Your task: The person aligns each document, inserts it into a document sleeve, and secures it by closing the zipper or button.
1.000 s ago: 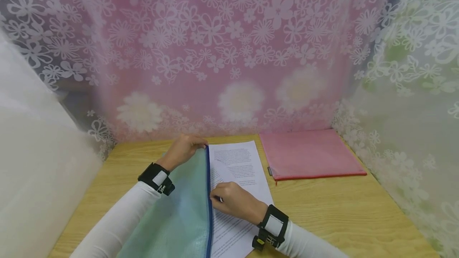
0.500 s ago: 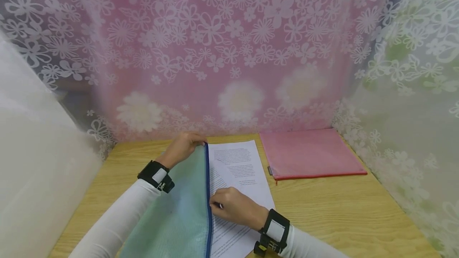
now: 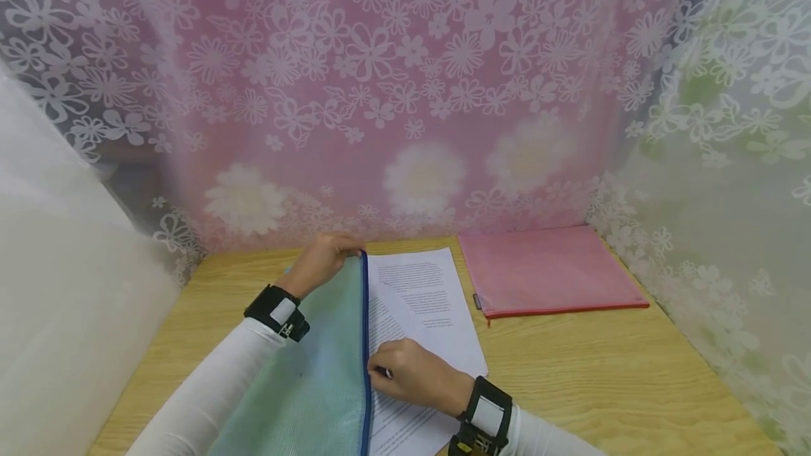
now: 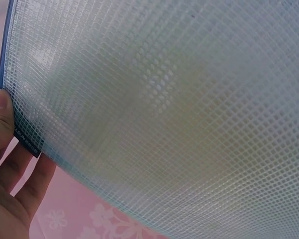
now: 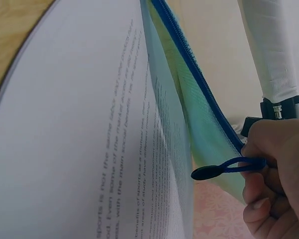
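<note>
A green mesh zip pouch point(image 3: 298, 378) with a blue zipper point(image 3: 365, 308) lies on the left side of the table, its zipper edge raised. My left hand point(image 3: 319, 264) pinches the pouch's far corner; in the left wrist view, the thumb presses beside a small dark label point(image 4: 27, 143). My right hand point(image 3: 418, 375) grips the zipper partway along its length. A zipper pull point(image 5: 208, 173) on a blue cord loop sticks out from those fingers in the right wrist view. Printed paper sheets point(image 3: 421, 280) lie beside the zipper, partly under the right hand.
A pink zip pouch point(image 3: 551, 269) with a red zipper lies flat at the back right of the wooden table point(image 3: 602, 371). Floral curtains point(image 3: 412, 90) stand behind the table and on the right side. A white sheet point(image 3: 63, 287) borders the left.
My right hand has slid a little along the zipper toward the near edge. The left hand stays at the far corner of the green pouch, almost unmoved.
</note>
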Tool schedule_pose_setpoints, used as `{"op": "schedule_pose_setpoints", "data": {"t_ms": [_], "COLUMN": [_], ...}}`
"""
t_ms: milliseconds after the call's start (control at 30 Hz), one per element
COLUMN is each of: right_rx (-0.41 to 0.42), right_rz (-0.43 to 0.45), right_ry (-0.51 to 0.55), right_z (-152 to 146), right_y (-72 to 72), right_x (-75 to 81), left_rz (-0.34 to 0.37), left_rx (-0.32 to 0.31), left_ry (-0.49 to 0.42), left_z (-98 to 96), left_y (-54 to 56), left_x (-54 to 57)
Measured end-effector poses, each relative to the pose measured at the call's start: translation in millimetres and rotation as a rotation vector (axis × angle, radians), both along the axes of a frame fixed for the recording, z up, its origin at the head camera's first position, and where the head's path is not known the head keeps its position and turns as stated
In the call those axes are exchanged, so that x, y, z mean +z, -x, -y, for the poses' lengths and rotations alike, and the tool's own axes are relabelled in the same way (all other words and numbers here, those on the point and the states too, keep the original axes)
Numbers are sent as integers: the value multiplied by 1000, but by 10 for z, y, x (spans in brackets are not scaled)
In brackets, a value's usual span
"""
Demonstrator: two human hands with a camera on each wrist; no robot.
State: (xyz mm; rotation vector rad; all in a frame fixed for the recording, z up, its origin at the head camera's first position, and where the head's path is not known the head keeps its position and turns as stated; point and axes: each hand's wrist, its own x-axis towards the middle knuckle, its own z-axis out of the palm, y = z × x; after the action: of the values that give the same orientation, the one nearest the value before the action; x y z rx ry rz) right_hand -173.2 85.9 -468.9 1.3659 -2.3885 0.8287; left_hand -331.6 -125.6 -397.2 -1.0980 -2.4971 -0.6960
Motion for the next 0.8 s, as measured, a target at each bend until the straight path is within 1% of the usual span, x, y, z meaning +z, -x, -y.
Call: {"op": "schedule_pose_setpoints", "data": {"t_ms": [333, 533, 633, 800], "right_rx": [16, 17, 28, 45], "right_rz": [-56, -36, -33, -83], "right_ry": [11, 10, 12, 10], "right_z": [-6, 1, 17, 37], "right_y": [-56, -98, -112, -130], "right_x": [-5, -35, -52, -75], "left_rz": [-15, -39, -31, -14], "left_rx": [-4, -7, -7, 12], "left_ry": [-14, -4, 1, 10], "left_z": [-26, -26, -21, -8], "left_y": [9, 23, 21, 33], "left_x": [-17, -29, -22, -18]}}
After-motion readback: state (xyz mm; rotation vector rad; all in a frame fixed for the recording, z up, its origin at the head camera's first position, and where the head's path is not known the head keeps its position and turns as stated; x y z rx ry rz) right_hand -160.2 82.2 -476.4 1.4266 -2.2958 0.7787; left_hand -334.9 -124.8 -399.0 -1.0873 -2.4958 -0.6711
